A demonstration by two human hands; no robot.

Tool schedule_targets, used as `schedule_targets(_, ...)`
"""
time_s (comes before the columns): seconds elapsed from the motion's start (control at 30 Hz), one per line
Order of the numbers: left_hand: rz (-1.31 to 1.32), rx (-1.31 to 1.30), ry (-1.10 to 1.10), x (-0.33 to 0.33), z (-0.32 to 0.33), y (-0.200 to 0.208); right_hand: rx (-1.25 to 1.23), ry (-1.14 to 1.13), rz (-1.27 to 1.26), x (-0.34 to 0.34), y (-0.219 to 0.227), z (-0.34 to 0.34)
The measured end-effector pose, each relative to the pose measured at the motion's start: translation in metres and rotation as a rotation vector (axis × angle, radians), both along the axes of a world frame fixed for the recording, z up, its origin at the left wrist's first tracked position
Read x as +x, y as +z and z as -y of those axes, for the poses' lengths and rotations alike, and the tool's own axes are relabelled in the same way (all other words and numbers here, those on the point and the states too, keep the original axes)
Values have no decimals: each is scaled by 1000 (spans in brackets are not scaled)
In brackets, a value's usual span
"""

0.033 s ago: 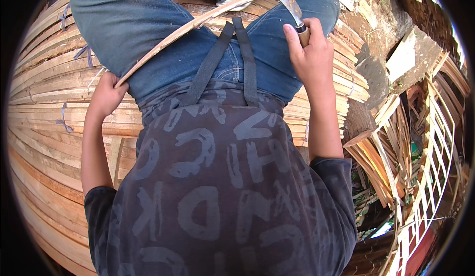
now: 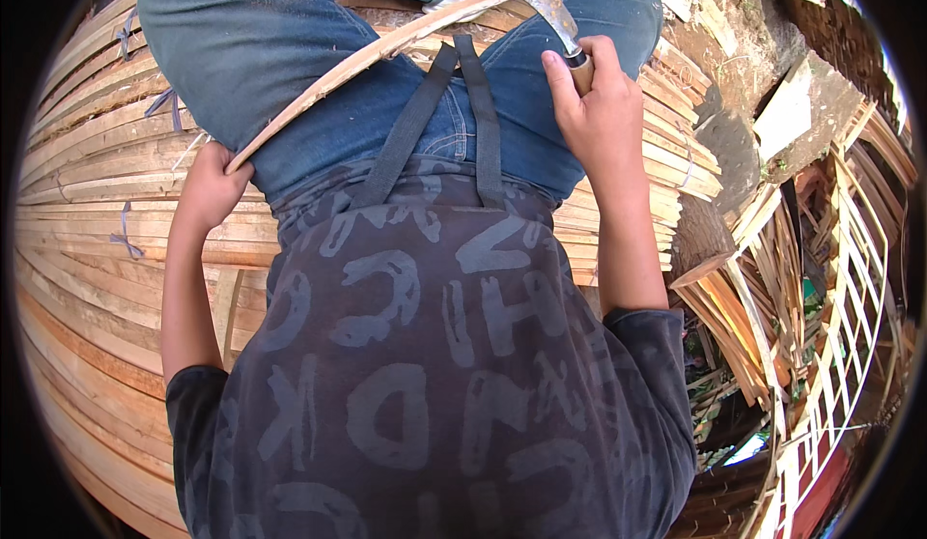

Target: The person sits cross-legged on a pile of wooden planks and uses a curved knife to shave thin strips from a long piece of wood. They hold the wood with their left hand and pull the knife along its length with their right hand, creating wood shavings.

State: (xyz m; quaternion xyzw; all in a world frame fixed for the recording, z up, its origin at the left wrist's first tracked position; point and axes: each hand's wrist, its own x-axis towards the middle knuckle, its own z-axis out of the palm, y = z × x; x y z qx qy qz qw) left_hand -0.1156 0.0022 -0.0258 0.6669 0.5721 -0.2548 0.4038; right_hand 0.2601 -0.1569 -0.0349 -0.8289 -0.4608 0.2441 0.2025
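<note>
My left hand (image 2: 213, 187) is closed around the near end of a long, narrow wooden strip (image 2: 357, 64). From there the strip runs up across my lap and curves away to the upper right. In my right hand (image 2: 606, 104) is a curved-bladed knife (image 2: 544, 3), its short wooden handle wrapped by my fingers with the thumb along its side. The worn blade points up and left and overlaps the strip above my lap; whether the two touch I cannot tell. The blade's tip is cut off by the upper edge.
Beneath me lie bundles of wooden slats (image 2: 77, 206), tied with dark cords (image 2: 126, 232). Flat stones (image 2: 816, 114) and a cut log (image 2: 700, 240) are at the right. Beyond them stand split sticks (image 2: 739, 331) and a pale lattice frame (image 2: 835, 365).
My right hand has shifted slightly left with the knife, and the blade has slid a little up and left over the strip. My left hand and the strip have hardly moved.
</note>
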Motion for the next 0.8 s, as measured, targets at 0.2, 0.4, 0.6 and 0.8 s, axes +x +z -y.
schedule_targets(0.2,-44,387,-180,5,29,-4,52,90,-14,-14,10,-3)
schedule_targets(0.4,-48,481,-179,4,39,-7,-65,173,-37,-19,23,6)
schedule_targets(0.6,-68,521,-230,2,40,-7,-106,52,32,-5,13,8)
schedule_targets(0.8,-49,519,-237,-3,38,-10,-148,75,-25,5,22,7)
